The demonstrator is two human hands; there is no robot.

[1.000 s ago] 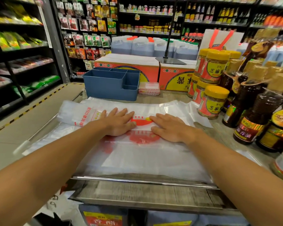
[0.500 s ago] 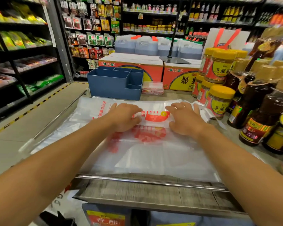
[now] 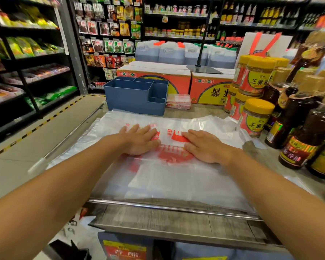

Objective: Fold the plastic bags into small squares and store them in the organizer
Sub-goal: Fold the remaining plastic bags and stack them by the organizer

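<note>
A clear plastic bag (image 3: 176, 181) with red print lies spread flat on the wooden counter (image 3: 167, 220). My left hand (image 3: 139, 139) presses flat on it left of the red logo, fingers straight. My right hand (image 3: 203, 145) lies flat on the bag right of the logo, fingers pointing up and left. The two hands sit close together near the bag's middle. A blue organizer (image 3: 135, 95) with several compartments stands behind the bag, beyond my left hand. A small stack of folded bags (image 3: 178, 101) sits right of the organizer.
Yellow-lidded sesame paste jars (image 3: 255, 117) and dark oil bottles (image 3: 304, 132) crowd the counter's right side, close to the bag's edge. Orange cartons (image 3: 154, 79) stand behind the organizer. A metal rail (image 3: 169, 205) runs along the near counter edge. Store shelves line the aisle at left.
Half a second ago both hands had slid outward and up with fingers partly curled on the bag. Now they lie flat again, closer together at the logo. The camera view has shifted slightly.
</note>
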